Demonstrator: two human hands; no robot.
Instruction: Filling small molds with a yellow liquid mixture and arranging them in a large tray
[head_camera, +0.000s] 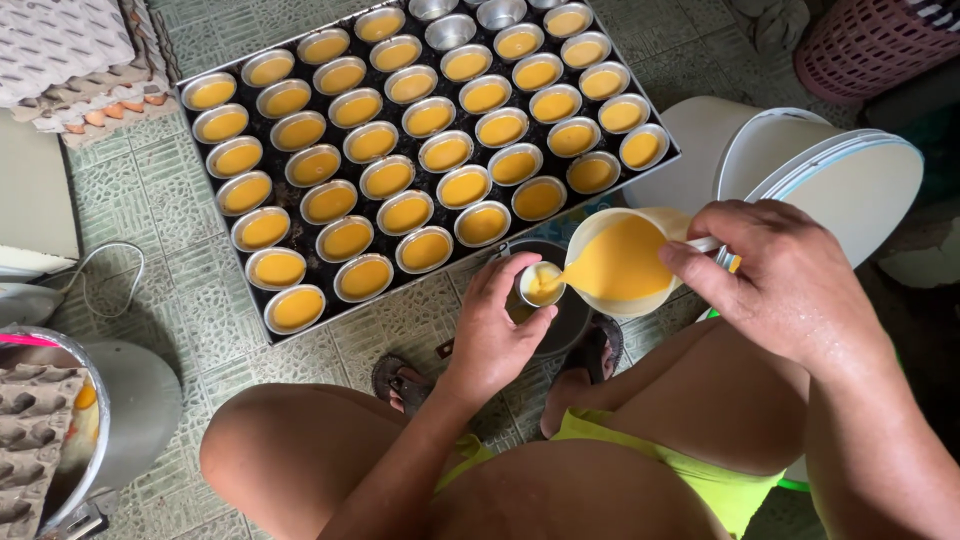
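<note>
Pinch the cup (540, 284) steady in your left hand (492, 330), grip the jug (622, 262) tight with your right hand (785, 282), and pour slowly.

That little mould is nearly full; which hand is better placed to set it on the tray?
Left. The left hand already grips the small metal mould, and the tray lies just ahead of it. The right hand is busy tilting the jug of yellow batter, so it probably should stay there.
</note>
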